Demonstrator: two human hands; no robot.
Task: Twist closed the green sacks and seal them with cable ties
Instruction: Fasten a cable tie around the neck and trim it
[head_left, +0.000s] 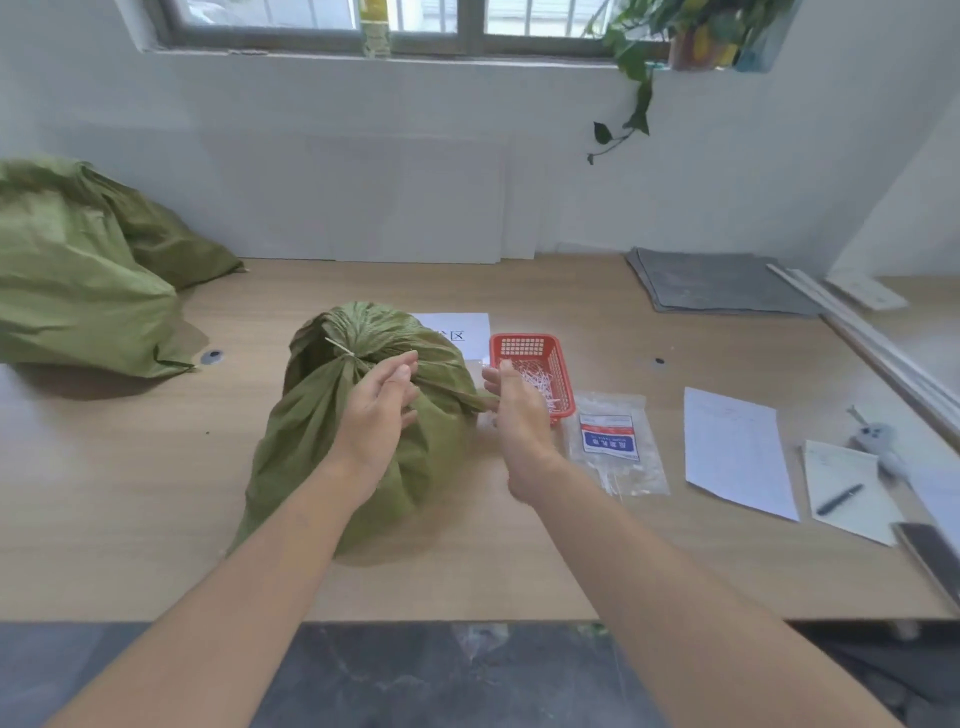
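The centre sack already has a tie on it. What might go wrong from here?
The cable tie sits on the bunched neck of the centre sack; with the left hand and right hand open, a loose cinch might let the twist slacken.
The right hand is close to the red basket and might knock it.
The far-left sack shows no tie and might be skipped.

**Both hands open, palms facing**

Left hand (382, 410) and right hand (515, 413) sit side by side, apart, palms turned inward, fingers (402, 366) loosely straight, gripping nothing. Bare forearms (270, 561) stretch forward from the lower edge.
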